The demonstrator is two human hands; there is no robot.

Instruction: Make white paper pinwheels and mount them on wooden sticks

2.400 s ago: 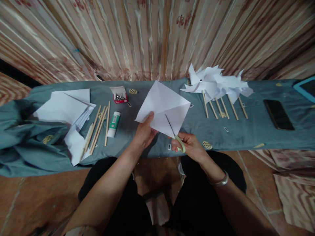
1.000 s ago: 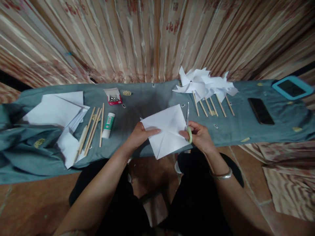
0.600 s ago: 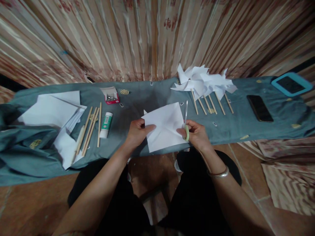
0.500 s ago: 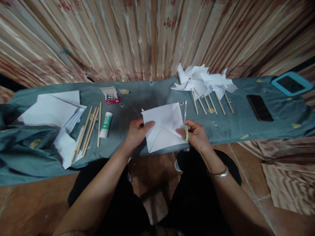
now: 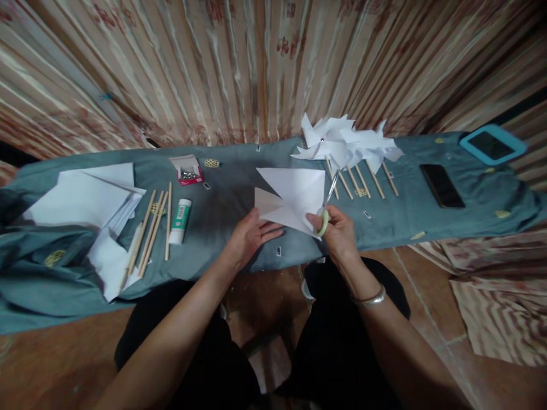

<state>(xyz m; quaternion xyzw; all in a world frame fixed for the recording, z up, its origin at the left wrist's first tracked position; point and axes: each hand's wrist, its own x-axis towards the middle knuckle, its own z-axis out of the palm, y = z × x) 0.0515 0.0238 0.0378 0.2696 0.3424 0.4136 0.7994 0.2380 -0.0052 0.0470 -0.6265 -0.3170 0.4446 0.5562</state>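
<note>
A white square of paper (image 5: 299, 191) is held up above the cloth, with slits running in from its corners and the flaps on its left side parted. My right hand (image 5: 339, 230) pinches its lower right edge. Scissors (image 5: 323, 221) with pale green handles are also in that hand, blades pointing up and away. My left hand (image 5: 252, 236) lies at the paper's lower left flap, fingers stretched out beneath its edge and thumb by the corner. Whether that thumb presses on the paper is hard to see.
Several white paper pinwheels (image 5: 337, 136) on sticks lie at the back right, near a black phone (image 5: 442, 186) and a blue-framed tablet (image 5: 493, 145). Leftward are a glue stick (image 5: 180, 222), wooden sticks (image 5: 168, 222), a red box of metal pins (image 5: 188, 172) and paper sheets (image 5: 85, 196).
The paper has turned and its left flaps have spread apart. My left hand has shifted from gripping the left edge to below it, fingers straightened. The right hand keeps paper and scissors.
</note>
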